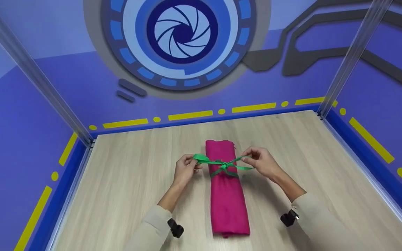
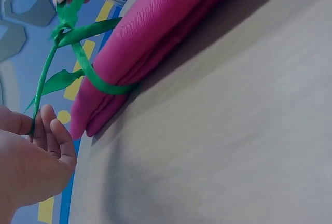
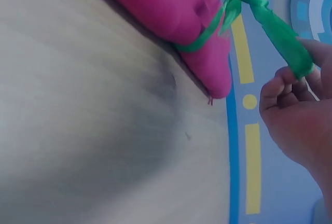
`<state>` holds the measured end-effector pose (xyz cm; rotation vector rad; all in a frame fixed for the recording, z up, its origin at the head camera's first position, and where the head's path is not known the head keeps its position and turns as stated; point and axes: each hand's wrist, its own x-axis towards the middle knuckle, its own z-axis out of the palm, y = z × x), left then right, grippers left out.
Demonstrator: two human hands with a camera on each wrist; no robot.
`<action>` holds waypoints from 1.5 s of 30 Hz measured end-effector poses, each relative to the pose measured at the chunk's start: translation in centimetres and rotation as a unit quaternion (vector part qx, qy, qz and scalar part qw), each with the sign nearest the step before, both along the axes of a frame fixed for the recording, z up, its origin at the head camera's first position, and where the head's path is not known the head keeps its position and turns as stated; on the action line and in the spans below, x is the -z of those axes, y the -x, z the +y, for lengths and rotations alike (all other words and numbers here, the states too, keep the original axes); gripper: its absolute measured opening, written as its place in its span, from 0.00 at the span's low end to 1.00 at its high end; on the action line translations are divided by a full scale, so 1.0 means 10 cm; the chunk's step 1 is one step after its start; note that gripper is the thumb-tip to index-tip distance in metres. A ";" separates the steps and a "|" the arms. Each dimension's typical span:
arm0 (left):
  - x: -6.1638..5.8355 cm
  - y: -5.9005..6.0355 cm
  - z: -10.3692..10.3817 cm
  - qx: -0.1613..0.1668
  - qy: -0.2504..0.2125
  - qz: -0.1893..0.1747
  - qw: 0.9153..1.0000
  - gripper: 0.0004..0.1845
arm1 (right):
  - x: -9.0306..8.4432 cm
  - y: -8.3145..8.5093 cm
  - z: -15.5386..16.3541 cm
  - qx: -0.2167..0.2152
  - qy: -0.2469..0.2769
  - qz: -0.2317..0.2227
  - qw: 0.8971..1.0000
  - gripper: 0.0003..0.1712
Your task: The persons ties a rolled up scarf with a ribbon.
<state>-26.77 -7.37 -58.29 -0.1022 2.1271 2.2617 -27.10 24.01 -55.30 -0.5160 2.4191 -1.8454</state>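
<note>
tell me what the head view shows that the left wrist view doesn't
Only the head view shows the whole rolled pink cloth on the wooden table, both sleeves and the blue wall behind. Only the left wrist view shows the ribbon band hugging the roll's side and the left hand's fingers close up. Both show the green ribbon pinched by the left hand and right hand.

A magenta cloth roll (image 1: 227, 188) bound by a bright green ribbon (image 1: 223, 164) at centre frame — on a pale wood-grain table (image 1: 134, 181). Purple walls (image 1: 19, 115) around carry yellow dashes and dots — upper centre, a blue-white aperture emblem (image 1: 181, 33).
</note>
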 end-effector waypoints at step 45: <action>0.03 -0.31 -0.83 0.041 0.148 -0.009 0.988 0.09 | 0.16 -0.02 0.68 -0.040 -0.205 0.047 0.977 0.09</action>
